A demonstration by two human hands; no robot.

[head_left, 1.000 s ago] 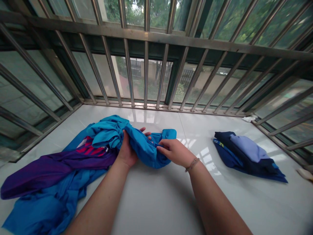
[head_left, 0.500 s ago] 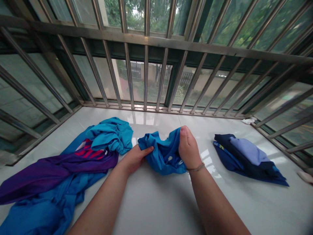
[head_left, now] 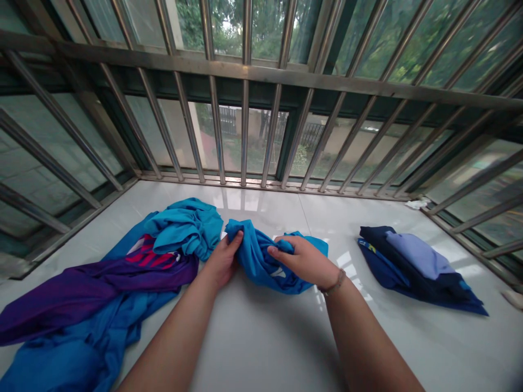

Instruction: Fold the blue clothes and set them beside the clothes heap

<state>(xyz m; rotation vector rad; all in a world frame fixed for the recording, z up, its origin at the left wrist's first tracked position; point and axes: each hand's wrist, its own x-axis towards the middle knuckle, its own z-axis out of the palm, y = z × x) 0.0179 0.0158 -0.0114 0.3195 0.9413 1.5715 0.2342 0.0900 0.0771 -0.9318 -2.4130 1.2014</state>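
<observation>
Between my hands hangs a bunched blue garment (head_left: 261, 267) with small white marks; its exact kind is hidden by the folds. My left hand (head_left: 225, 258) is closed on its left end, thumb on top. My right hand (head_left: 304, 258), with a bracelet at the wrist, pinches a fold near the middle, and cloth bulges out behind it. Left of my left hand lies a loose heap: a teal-blue garment (head_left: 188, 226), a purple garment (head_left: 98, 286) with red stripes, and a blue garment (head_left: 61, 348) nearest me.
Folded dark navy clothes (head_left: 425, 280) with a light lavender cloth (head_left: 420, 253) on top lie to the right. The glossy white surface (head_left: 253, 343) ends at metal window bars (head_left: 245, 130) ahead and at both sides. A crumpled white scrap (head_left: 417, 203) sits in the far right corner.
My right hand has moved left from the garment's right edge to a fold nearer its middle. My left hand has shifted slightly and keeps its hold. The cloth is bunched differently.
</observation>
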